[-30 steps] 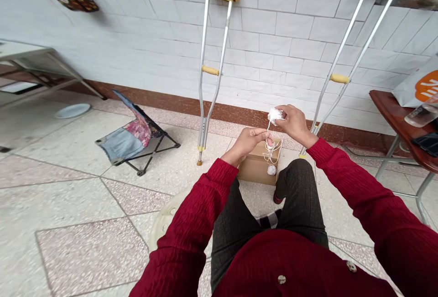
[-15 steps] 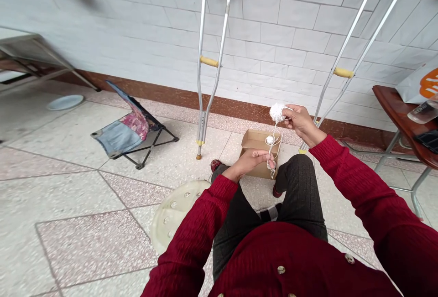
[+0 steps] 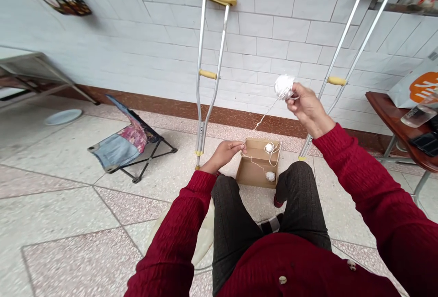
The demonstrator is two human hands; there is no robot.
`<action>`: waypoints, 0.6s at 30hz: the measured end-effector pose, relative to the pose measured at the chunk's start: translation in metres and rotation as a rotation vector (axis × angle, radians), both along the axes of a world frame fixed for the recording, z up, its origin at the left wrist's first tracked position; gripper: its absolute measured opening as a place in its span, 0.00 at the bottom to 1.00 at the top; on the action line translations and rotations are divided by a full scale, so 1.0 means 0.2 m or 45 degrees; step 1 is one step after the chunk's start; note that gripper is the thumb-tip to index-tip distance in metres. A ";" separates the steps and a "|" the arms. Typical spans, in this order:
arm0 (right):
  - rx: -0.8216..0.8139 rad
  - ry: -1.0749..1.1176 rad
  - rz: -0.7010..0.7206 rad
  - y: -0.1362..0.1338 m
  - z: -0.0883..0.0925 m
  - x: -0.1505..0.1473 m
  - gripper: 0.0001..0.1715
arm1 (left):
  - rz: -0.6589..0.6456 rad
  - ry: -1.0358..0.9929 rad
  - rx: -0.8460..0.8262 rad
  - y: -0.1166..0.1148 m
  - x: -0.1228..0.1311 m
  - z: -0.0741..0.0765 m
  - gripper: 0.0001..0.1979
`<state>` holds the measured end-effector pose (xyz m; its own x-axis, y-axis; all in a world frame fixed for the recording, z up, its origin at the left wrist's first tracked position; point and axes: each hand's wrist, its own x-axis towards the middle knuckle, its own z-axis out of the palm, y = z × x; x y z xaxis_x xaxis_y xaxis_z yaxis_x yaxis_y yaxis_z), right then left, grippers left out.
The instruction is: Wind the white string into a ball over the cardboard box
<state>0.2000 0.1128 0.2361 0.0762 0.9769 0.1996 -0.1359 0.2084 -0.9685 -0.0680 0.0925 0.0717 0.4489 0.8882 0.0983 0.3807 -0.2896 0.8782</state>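
My right hand is raised above the box and holds a white ball of string in its fingers. A taut white string runs down from that ball towards my left hand. That hand pinches the string at the left rim of an open cardboard box. Two small white string balls lie inside the box, one at the far end and one at the near end. Loose strands link them.
The box sits on the speckled tile floor by my dark-trousered knees. Two aluminium crutches lean on the white tiled wall. A folding stool stands left, and a brown table with a bag and bottle stands right.
My right hand has risen and moved outward with the large ball, drawing the string longer. My left hand has shifted left to the box rim, and the box's inside now shows fully.
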 end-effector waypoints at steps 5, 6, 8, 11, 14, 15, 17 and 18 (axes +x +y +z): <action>-0.171 -0.128 -0.069 -0.04 -0.33 -0.13 0.12 | 0.248 -0.064 0.084 -0.02 0.11 -0.07 0.22; -0.200 -0.164 -0.097 -0.04 -0.38 -0.15 0.13 | 0.290 -0.162 0.105 -0.02 0.15 -0.05 0.23; -0.215 -0.240 -0.141 -0.03 -0.45 -0.18 0.14 | 0.332 -0.377 0.119 -0.04 0.25 0.02 0.22; -0.133 -0.395 -0.194 0.00 -0.49 -0.20 0.16 | 0.329 -0.573 0.042 -0.06 0.37 0.11 0.21; -0.049 -0.514 -0.229 0.02 -0.52 -0.19 0.17 | 0.351 -0.615 -0.060 -0.08 0.45 0.11 0.22; -0.038 -0.539 -0.234 0.03 -0.53 -0.19 0.16 | 0.369 -0.617 -0.079 -0.08 0.47 0.09 0.21; -0.034 -0.601 -0.254 0.03 -0.55 -0.17 0.16 | 0.412 -0.603 -0.062 -0.07 0.49 0.06 0.18; -0.031 -0.639 -0.269 0.04 -0.56 -0.17 0.16 | 0.436 -0.579 -0.025 -0.07 0.50 0.04 0.16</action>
